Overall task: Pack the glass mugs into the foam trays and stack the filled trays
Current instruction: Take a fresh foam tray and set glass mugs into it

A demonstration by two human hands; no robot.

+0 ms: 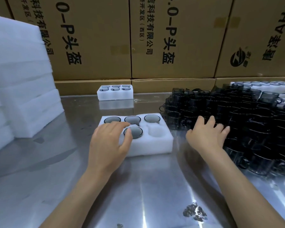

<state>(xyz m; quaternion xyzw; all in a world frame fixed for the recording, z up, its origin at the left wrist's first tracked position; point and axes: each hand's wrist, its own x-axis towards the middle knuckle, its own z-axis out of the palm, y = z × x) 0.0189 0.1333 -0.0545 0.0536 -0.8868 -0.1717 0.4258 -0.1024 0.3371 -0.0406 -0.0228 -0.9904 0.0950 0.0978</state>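
Cardboard cartons are being stacked as a wall behind a shiny steel desk; a near foam tray is being filled at its middle, with three grey glass mugs seated in its far row and a fourth mug in the near row; the near right pocket is being left empty, and the near left pocket is being hidden by the left hand.

That hand is being held over the tray with its grip loosely spread, thumb tip at the rim of the fourth mug, nothing pinched; the right hand is being laid, fingers spread and relaxed, on the heap of loose mugs to the right, with no mug enclosed yet.

For the step to go well, one mug is best being taken by the body, not the handle, then lowered upright into the empty pocket with its handle turned toward the notch, while the tray is being steadied by the left hand; pressing should be gentle, since glass is being set beside glass.

A filled tray is being kept further back; a pile of empty foam trays is rising at the left.

On the cartons, "头盔", "科技有限公司", "开发区" and "(西区)" are being read, running sideways, with a partial ".0-P"; a round logo is being shown at the right, its characters unclear.
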